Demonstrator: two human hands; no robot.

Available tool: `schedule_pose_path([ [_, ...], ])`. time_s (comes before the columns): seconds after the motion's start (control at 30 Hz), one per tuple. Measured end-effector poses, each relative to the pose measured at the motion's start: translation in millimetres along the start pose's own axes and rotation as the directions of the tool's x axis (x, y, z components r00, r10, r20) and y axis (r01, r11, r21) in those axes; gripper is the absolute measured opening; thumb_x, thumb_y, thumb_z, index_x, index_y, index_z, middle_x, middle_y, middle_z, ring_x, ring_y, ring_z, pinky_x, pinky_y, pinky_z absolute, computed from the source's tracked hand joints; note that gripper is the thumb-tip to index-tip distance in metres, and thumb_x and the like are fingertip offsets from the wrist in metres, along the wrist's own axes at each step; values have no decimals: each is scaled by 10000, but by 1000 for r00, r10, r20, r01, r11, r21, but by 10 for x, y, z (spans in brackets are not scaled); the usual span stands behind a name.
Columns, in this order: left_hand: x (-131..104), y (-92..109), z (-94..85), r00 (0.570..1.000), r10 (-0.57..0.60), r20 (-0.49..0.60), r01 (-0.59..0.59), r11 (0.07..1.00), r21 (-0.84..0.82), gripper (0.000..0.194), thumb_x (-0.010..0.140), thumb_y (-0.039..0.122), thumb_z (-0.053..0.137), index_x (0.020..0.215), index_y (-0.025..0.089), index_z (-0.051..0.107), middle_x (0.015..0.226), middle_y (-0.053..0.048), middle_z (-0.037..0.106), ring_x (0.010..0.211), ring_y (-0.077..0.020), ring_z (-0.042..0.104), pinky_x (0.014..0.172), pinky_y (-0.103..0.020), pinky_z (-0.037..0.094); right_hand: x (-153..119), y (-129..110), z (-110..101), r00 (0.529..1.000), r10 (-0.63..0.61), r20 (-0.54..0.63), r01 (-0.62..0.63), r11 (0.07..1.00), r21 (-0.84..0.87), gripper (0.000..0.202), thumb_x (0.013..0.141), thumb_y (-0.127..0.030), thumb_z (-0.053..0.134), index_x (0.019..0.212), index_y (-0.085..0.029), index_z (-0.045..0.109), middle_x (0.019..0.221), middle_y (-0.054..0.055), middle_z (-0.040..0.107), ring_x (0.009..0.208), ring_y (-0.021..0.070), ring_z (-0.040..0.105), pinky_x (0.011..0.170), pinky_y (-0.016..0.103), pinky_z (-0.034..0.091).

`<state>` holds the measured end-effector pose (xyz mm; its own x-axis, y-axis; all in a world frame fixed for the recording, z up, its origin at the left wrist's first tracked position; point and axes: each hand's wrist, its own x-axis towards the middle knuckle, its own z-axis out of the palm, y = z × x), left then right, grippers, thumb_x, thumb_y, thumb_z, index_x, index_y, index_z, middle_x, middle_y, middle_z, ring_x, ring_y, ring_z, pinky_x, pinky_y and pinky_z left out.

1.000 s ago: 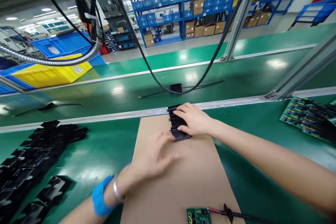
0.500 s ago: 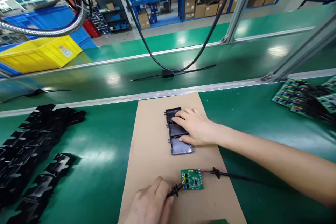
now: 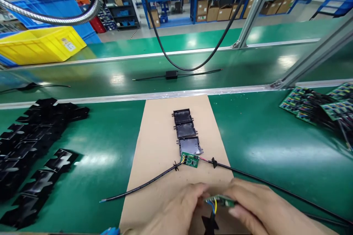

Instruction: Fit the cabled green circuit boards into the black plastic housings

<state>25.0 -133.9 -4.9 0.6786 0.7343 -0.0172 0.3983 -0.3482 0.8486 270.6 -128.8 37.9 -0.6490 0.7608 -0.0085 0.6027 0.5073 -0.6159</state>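
Note:
A green circuit board [image 3: 224,201] with blue and yellow wires is seen nearly edge-on close to me. My right hand [image 3: 256,203] pinches its right end. My left hand [image 3: 176,209] has its bent fingers closed at the board's left end, the contact partly hidden. Below it hangs a black cable with a star-shaped collar [image 3: 210,224]. Ahead of my hands, a second circuit board [image 3: 190,159] lies against the nearest of three black plastic housings [image 3: 190,145], its black cables [image 3: 146,183] running out to both sides.
Brown cardboard [image 3: 157,132] covers the middle of the green table [image 3: 261,125]. Black plastic parts [image 3: 35,136] are piled at left, and wired circuit boards [image 3: 311,106] at right. Beyond the metal rail [image 3: 118,98] lies a cabled black box [image 3: 171,75]. A yellow bin [image 3: 35,46] stands back left.
My right hand has left the housings and come back toward me. The first board now lies farther forward, released by my left hand. Another board is between both hands.

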Motion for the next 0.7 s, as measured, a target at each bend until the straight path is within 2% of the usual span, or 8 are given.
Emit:
schedule_pose_path([
  [0.1,51,210,-175,988,-66,136,96,968,-232,284,965,346,398,1214,210,414,868,-48,695,705,-153,660,631,-243,530,271,-19,-294,996,89,5,-89,988,127,202,950,-202,422,985,-268,610,934,-5,674,836,144,619,711,231,459],
  [0.13,76,294,-317,987,-96,131,120,975,-185,236,982,326,342,1162,217,449,796,-24,685,676,-145,647,609,-232,510,382,-6,-376,994,106,16,-108,986,131,181,952,-217,437,944,-262,612,900,-12,667,814,140,608,699,233,444],
  [0.23,178,467,-804,963,-268,40,254,945,207,220,971,339,374,1056,238,550,767,-1,660,673,-166,620,595,-253,464,736,94,-507,992,126,-6,-125,992,33,222,932,-299,504,742,-212,579,717,-17,601,671,133,538,609,246,371],
  [0.33,346,386,-1083,953,-291,-82,298,858,419,373,922,417,480,1237,222,526,881,-37,681,778,-231,638,656,-309,467,1035,235,-486,994,108,-17,-108,994,27,321,937,-315,474,643,-190,511,643,-18,539,621,123,478,577,246,327],
  [0.4,488,216,-1102,964,-235,-120,264,879,397,563,864,457,574,1356,219,440,1119,-81,654,978,-268,622,778,-348,479,1154,328,-446,994,94,47,-98,990,96,317,942,-289,440,646,-187,492,624,-26,523,598,114,463,556,235,320],
  [0.47,623,41,-1045,969,-199,-148,235,927,293,538,857,439,590,1332,216,467,1194,-78,625,1028,-246,601,819,-335,474,1205,411,-426,992,70,102,-84,987,136,289,933,-261,435,659,-187,486,623,-32,525,586,108,463,542,226,316],
  [0.57,762,-99,-931,950,-254,-182,285,942,177,205,909,347,504,1012,205,609,856,1,668,728,-156,595,636,-253,437,1219,480,-428,992,99,75,-106,990,89,211,890,-215,474,684,-190,507,659,-28,564,625,116,494,566,228,327],
  [0.7,847,-89,-815,916,-320,-243,364,917,165,117,857,284,541,775,201,534,643,44,590,559,-123,508,529,-233,340,1284,372,-329,967,240,-89,-252,953,-167,115,822,-162,510,714,-192,538,701,16,609,646,157,539,584,268,352],
])
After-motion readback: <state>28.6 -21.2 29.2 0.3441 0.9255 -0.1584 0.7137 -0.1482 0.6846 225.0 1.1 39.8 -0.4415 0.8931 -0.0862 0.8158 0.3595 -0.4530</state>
